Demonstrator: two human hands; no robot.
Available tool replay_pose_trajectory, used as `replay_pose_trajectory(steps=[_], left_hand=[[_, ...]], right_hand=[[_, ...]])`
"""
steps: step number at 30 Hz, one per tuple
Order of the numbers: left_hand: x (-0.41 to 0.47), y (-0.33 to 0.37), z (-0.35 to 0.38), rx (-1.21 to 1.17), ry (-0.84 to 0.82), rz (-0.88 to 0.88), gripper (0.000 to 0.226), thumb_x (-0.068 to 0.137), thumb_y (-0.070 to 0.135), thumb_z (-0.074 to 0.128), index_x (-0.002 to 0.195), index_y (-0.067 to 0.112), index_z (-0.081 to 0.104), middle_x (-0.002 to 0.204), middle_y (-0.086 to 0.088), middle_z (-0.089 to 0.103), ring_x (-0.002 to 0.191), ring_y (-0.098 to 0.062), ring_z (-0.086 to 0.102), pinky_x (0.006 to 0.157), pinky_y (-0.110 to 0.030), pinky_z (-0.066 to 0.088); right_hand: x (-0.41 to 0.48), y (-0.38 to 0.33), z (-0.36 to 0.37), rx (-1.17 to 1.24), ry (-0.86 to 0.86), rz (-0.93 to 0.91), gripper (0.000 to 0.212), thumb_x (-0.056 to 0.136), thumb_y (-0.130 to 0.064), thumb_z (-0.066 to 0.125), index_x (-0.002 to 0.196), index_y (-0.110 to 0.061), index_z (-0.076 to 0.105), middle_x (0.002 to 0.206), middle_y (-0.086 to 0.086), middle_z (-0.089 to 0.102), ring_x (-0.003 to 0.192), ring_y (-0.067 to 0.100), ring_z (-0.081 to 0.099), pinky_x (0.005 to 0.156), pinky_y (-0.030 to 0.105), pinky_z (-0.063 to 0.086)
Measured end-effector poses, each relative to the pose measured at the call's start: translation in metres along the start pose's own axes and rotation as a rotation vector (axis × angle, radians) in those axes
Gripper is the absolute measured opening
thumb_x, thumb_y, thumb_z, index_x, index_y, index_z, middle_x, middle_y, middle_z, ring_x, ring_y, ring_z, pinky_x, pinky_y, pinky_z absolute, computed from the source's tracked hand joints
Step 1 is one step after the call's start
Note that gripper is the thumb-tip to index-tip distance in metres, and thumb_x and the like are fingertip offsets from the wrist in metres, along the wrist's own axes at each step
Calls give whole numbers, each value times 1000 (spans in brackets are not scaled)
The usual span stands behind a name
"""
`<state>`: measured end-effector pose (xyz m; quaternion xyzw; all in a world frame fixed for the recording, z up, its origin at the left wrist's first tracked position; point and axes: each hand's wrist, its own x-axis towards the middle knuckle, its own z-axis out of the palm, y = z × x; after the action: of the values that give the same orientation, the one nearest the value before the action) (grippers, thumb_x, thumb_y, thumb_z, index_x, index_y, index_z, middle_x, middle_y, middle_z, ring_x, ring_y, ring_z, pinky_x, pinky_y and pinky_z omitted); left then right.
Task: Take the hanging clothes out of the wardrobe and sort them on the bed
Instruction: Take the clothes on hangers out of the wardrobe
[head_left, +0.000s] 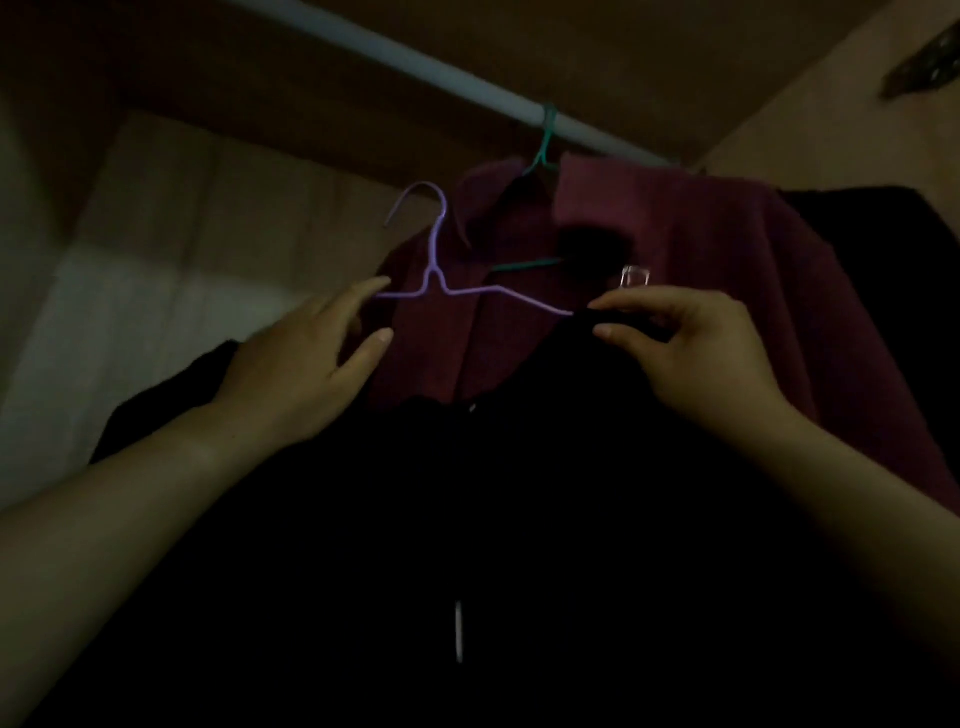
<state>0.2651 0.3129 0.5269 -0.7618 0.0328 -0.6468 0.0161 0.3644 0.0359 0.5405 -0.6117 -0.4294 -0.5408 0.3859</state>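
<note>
Inside the dim wardrobe a purple wire hanger (439, 260) is off the rail, its hook free in the air. A black zip garment (493, 519) hangs from its right arm and fills the lower view. My left hand (311, 358) reaches up with fingers spread, the fingertips at the hanger's left end. My right hand (685, 343) pinches the black garment's collar at the hanger's right end. Behind them a maroon collared shirt (649, 270) hangs on a green hanger (545, 140) from the grey rail (415, 65).
The wardrobe's brown top and back panels close in above and to the left. Another dark garment (883, 260) hangs at the right of the maroon shirt. A pale side wall (104, 338) stands at the left.
</note>
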Motion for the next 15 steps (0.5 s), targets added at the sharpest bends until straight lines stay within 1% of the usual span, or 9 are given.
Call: replay_pose_trajectory(steps=[1, 3, 4, 6, 8, 9, 12, 13, 15], left_hand=[[-19, 1, 1, -36, -37, 0, 49, 89, 57, 32, 131, 35, 43, 104, -1, 64, 89, -20, 60, 69, -34, 46], [-59, 7, 0, -82, -45, -47, 44, 87, 59, 30, 120, 38, 50, 92, 3, 68, 82, -20, 63, 65, -33, 48], [-78, 11, -1, -118, -44, -88, 39, 88, 60, 33, 113, 39, 54, 87, 5, 68, 79, -19, 64, 63, -32, 48], [-117, 20, 2, -240, -69, -185, 22, 91, 52, 47, 101, 39, 61, 77, 14, 66, 74, -8, 62, 62, -26, 46], [-154, 31, 5, -327, -98, -249, 16, 89, 49, 53, 96, 40, 64, 74, 17, 65, 72, 0, 60, 62, -13, 41], [-174, 37, 5, -356, -131, -268, 17, 87, 52, 52, 96, 43, 64, 74, 17, 66, 73, 1, 59, 61, -12, 41], [-230, 59, 4, -440, -250, -323, 16, 86, 57, 50, 96, 52, 60, 71, 16, 67, 69, 0, 61, 59, -24, 47], [-246, 68, 4, -474, -290, -339, 12, 87, 54, 52, 93, 52, 62, 69, 17, 67, 67, 0, 61, 56, -24, 45], [-277, 87, 1, -550, -374, -356, 14, 87, 46, 52, 92, 51, 64, 67, 22, 65, 67, 1, 61, 53, -18, 39]], right_hand=[[-21, -1, 0, 17, -35, 28, 20, 79, -30, 71, 90, -46, 66, 94, -24, 66, 94, -2, 61, 84, 27, 51], [-64, -4, 0, 42, -129, 75, 20, 81, -28, 68, 94, -43, 66, 94, -25, 65, 93, -6, 60, 82, 17, 48], [-84, -6, 0, 37, -172, 89, 21, 82, -28, 66, 97, -42, 65, 96, -25, 65, 95, -7, 59, 82, 13, 46], [-124, -15, 1, -22, -247, 85, 25, 83, -30, 61, 107, -37, 63, 103, -21, 63, 100, -2, 57, 88, 16, 44], [-162, -24, -1, -71, -323, 73, 31, 83, -31, 57, 113, -33, 62, 107, -17, 61, 102, 1, 56, 89, 21, 44], [-184, -29, -3, -79, -364, 97, 31, 83, -31, 56, 114, -32, 62, 107, -17, 60, 101, 1, 57, 87, 21, 46], [-246, -40, -16, -44, -426, 234, 26, 85, -25, 59, 110, -32, 65, 103, -17, 60, 96, 0, 59, 82, 20, 50], [-266, -44, -24, -39, -430, 275, 26, 85, -22, 61, 109, -32, 65, 103, -16, 61, 95, 1, 60, 82, 20, 51], [-305, -56, -42, -67, -434, 327, 25, 86, -19, 60, 109, -28, 66, 101, -13, 62, 93, 2, 61, 80, 19, 51]])
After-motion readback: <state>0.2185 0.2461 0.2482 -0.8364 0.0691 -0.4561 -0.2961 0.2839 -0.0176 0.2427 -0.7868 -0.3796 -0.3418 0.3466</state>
